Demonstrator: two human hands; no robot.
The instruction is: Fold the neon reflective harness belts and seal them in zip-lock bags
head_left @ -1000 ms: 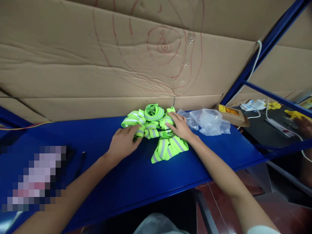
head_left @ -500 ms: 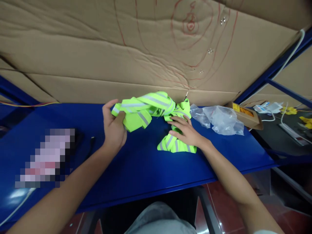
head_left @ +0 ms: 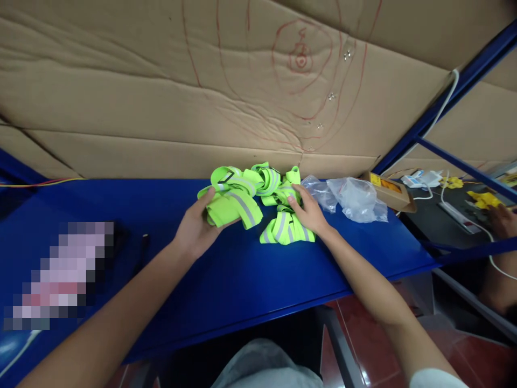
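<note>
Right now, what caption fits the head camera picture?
Left-hand grip holds a neon-yellow reflective fabric band; right-hand grip rests on the band pile, blue table.

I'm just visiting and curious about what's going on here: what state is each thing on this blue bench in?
left hand: closed around the band bundle
band bundle: folded over, gripped at its left end
right hand: open, fingers resting on the band pile
band pile: tangled, lying on the bench
plastic bags: crumpled, lying right of the pile
small carton: lying flat, behind the bags
</note>
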